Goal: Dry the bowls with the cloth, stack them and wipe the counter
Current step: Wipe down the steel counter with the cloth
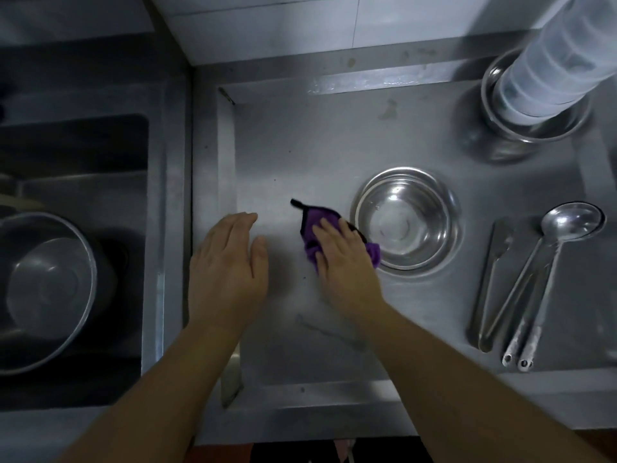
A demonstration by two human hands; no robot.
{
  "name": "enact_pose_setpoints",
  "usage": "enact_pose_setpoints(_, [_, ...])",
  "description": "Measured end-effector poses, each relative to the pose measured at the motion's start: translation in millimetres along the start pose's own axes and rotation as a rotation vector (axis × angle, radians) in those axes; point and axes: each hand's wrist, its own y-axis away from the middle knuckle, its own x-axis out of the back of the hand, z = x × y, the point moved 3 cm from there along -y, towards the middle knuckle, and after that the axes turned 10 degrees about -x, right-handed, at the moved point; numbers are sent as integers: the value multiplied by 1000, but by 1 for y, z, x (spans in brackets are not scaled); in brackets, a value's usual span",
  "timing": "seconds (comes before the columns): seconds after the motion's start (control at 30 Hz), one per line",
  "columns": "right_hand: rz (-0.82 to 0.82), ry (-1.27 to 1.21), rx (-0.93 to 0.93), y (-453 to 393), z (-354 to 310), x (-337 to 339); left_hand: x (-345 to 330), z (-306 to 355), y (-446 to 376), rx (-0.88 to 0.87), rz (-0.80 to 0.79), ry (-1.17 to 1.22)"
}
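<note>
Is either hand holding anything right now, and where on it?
The right hand presses the purple cloth flat on the counter, covering its near part. No grip. The left hand holds nothing.

Cloth (315,225) left of, perhaps touching, bowl (405,218).

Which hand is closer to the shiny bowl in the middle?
Right. The right hand presses the purple cloth just left of the bowl; the left hand lies farther left on the counter.

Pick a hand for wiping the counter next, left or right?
Right. The right hand already presses the purple cloth flat on the counter, beside the stacked bowls. The left hand rests open on bare steel, holding nothing.
</note>
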Motion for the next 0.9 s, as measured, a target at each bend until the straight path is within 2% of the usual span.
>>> enact_pose_setpoints(0.1, [-20, 62, 37, 43, 16, -4, -6, 2, 7, -36, -56, -45])
enact_pose_setpoints(0.2, [-54, 153, 19, 89, 25, -8, -18, -2, 22, -78, -179, -142])
enact_pose_setpoints(0.33, [-140, 194, -8, 144, 11, -18, -30, -15, 55, -81, -326, -213])
enact_pose_setpoints(0.43, [-251, 231, 109, 173, -15, -28, -29, -23, 79, -66, -335, -242])
enact_pose_setpoints(0.57, [-415, 286, 89, 171, -32, -23, -18, -23, 101, -101, -297, -232])
enact_pose_setpoints(0.63, [-517, 304, 141, 167, -29, -20, -13, -20, 109, -121, -283, -238])
enact_pose_setpoints(0.7, [-625, 243, 31, 170, -24, -12, -15, -20, 119, -141, -324, -223])
enact_pose_setpoints(0.8, [-540, 222, -165, 185, -15, 8, -24, -19, 135, -173, -494, -180])
enact_pose_setpoints(0.9, [-512, 320, -181, 197, -10, 18, -30, -10, 146, -224, -576, -183])
